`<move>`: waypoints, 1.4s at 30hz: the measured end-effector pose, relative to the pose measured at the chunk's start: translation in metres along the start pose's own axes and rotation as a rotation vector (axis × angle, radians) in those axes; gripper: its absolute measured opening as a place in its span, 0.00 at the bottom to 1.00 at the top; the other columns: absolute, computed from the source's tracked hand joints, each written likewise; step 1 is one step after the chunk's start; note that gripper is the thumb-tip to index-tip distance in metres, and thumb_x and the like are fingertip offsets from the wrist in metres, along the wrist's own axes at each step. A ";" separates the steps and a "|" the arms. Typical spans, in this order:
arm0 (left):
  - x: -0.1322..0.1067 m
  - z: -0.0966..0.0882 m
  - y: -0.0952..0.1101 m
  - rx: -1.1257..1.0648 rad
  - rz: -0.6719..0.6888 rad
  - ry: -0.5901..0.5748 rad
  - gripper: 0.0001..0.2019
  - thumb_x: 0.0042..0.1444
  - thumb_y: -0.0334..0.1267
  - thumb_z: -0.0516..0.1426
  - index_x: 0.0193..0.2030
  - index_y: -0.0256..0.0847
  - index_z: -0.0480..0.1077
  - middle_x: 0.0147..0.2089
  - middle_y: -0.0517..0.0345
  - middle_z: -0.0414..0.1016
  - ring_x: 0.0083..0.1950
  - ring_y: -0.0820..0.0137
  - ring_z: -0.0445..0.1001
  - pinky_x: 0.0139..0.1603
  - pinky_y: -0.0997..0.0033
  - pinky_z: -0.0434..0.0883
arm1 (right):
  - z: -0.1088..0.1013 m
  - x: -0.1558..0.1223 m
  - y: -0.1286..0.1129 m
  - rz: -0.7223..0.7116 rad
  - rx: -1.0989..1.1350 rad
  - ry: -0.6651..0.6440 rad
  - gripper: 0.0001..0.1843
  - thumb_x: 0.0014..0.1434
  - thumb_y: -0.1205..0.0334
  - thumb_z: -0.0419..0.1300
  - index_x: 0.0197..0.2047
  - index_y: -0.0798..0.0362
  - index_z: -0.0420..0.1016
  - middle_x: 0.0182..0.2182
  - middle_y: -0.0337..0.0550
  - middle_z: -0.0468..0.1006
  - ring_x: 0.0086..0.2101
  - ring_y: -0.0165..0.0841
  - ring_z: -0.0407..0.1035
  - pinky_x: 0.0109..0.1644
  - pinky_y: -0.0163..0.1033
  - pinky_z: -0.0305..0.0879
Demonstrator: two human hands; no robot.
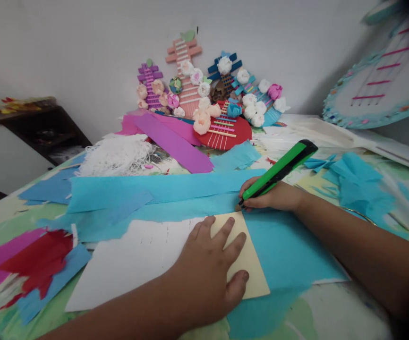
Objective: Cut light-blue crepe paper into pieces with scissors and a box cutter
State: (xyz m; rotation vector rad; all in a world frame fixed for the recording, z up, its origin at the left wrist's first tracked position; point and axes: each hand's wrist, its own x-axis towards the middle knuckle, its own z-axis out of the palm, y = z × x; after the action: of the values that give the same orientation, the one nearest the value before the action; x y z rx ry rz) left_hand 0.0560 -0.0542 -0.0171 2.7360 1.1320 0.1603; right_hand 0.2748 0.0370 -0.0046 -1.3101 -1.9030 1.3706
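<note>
My right hand (273,196) grips a green and black utility knife (278,169), its tip pointing down at the top right corner of a pale yellow card (252,264). Fingers spread, my left hand (213,267) lies flat across that card and the edge of a white sheet (130,264). Beneath both spreads turquoise crepe paper (282,255), reaching out to the right and below. A folded turquoise strip (119,189) runs along the top of the white sheet. Whether the blade touches the paper is too small to tell.
Decorated paper instruments with paper flowers, one of them red (233,130), lean at the wall. A white yarn pile (115,156) and purple strips (176,141) lie before them. Red scraps (45,259) sit left, crumpled turquoise paper (358,182) right. A large white decorated piece (370,80) stands back right.
</note>
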 end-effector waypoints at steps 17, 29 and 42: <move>0.001 -0.002 0.001 -0.005 0.005 0.014 0.25 0.55 0.51 0.46 0.59 0.51 0.56 0.63 0.49 0.53 0.60 0.42 0.50 0.53 0.39 0.52 | -0.003 0.001 0.000 0.009 0.027 -0.031 0.13 0.44 0.60 0.63 0.33 0.54 0.68 0.25 0.37 0.76 0.26 0.26 0.71 0.31 0.30 0.68; 0.002 0.000 -0.001 0.033 0.008 0.001 0.26 0.55 0.52 0.45 0.60 0.51 0.55 0.63 0.49 0.52 0.60 0.41 0.50 0.52 0.38 0.52 | -0.005 0.001 0.002 -0.020 0.079 -0.014 0.10 0.44 0.62 0.63 0.31 0.55 0.68 0.23 0.36 0.75 0.24 0.26 0.71 0.29 0.30 0.68; -0.001 -0.003 -0.001 0.047 0.019 -0.042 0.26 0.56 0.52 0.44 0.61 0.50 0.52 0.64 0.49 0.50 0.61 0.42 0.49 0.54 0.40 0.52 | -0.005 0.004 0.008 -0.074 0.186 0.017 0.10 0.43 0.63 0.62 0.30 0.56 0.68 0.23 0.36 0.75 0.23 0.25 0.69 0.27 0.30 0.67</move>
State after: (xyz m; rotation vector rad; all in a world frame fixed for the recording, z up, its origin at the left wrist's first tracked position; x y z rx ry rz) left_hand 0.0540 -0.0533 -0.0148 2.7783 1.1126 0.0788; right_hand 0.2806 0.0439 -0.0102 -1.1465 -1.7475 1.4549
